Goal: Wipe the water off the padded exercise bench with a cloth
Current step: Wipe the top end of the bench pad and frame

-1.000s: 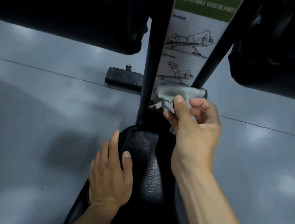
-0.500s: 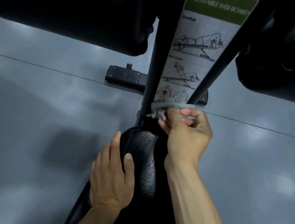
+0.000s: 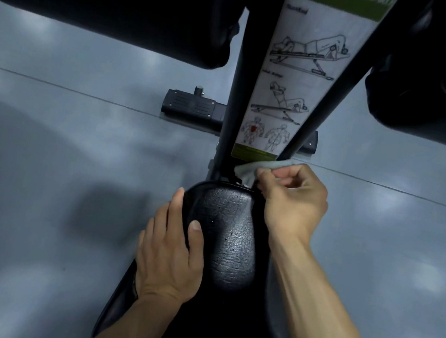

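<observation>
The black padded bench [image 3: 230, 244] runs from the bottom of the view up to its rounded far end, its textured surface shining under the light. My left hand [image 3: 170, 253] lies flat on the pad's left edge, fingers spread over the side, holding nothing. My right hand [image 3: 292, 198] is closed on a pale grey cloth [image 3: 259, 166] at the far right corner of the pad, where the pad meets the black frame post. Most of the cloth is hidden in my fist.
A white and green instruction label [image 3: 300, 79] runs up the frame post [image 3: 234, 99]. Two black padded rollers, one [image 3: 110, 1] upper left and one [image 3: 438, 93] upper right, hang overhead. A black foot bar [image 3: 193, 108] rests on the grey floor [image 3: 43, 172].
My right hand has brought the cloth down the label and frame post to the pad's far right corner. The left hand has stayed on the pad's edge.
</observation>
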Demonstrator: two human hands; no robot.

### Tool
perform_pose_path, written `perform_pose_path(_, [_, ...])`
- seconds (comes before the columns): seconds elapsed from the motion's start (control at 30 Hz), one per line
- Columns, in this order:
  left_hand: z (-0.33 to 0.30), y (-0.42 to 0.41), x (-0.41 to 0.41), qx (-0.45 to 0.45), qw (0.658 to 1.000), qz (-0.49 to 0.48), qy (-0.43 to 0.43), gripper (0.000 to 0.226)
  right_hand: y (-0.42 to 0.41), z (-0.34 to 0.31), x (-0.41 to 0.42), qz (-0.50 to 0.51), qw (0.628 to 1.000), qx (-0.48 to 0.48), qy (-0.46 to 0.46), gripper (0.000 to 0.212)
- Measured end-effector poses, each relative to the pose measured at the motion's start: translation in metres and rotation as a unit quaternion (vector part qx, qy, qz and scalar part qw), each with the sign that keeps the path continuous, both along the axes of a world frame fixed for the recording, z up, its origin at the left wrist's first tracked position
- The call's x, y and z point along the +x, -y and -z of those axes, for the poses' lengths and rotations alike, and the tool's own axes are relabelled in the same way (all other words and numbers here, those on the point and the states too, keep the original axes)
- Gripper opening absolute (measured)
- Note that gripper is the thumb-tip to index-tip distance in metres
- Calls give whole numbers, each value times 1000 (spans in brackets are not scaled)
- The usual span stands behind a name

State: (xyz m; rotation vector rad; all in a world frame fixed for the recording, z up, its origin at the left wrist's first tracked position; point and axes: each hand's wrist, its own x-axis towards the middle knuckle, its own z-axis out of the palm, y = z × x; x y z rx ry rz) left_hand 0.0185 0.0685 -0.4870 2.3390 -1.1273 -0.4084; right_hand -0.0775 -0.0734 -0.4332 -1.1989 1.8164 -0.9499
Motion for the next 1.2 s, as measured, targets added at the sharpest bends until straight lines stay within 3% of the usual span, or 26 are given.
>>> perform_pose_path(0.17, [-1,-1,0,1,1000,0,-2,62,6,-6,-3,-19,999,23,-43,23])
perform_pose_path(0.33, [1,0,0,-4,1000,0,4,62,6,-35,11,-56,992,-109,-2,23])
perform_pose_path(0.4, [0,0,0,-3,1000,-1,4,62,4,-35,10,-81,986,-146,-24,23])
perform_pose_path(0.6, [1,0,0,-5,1000,-3,5,61,7,-1,-25,-54,994,-32,-87,19])
perform_pose_path(0.67, [1,0,0,-3,1000,-3,6,61,6,-14,-21,-75,993,-70,-55,20])
perform_pose_path(0.77, [2,-1,0,6,1000,-4,10,62,-7,-44,-6,-189,973,-135,16,20])
perform_pose_path(0.83, [2,0,1,8,1000,-2,10,62,-19,-49,-1,-248,959,-93,100,20])
perform_pose_path(0.93, [3,-1,1,4,1000,2,4,63,-26,-30,-4,-253,943,89,195,38])
perform_pose_path(1.0, [4,-1,2,1,1000,6,10,63,-29,-17,-7,-251,928,164,221,34])
perform_pose_path(1.2, [4,-3,3,-10,1000,-4,-1,63,-40,-14,-17,-257,896,204,298,36])
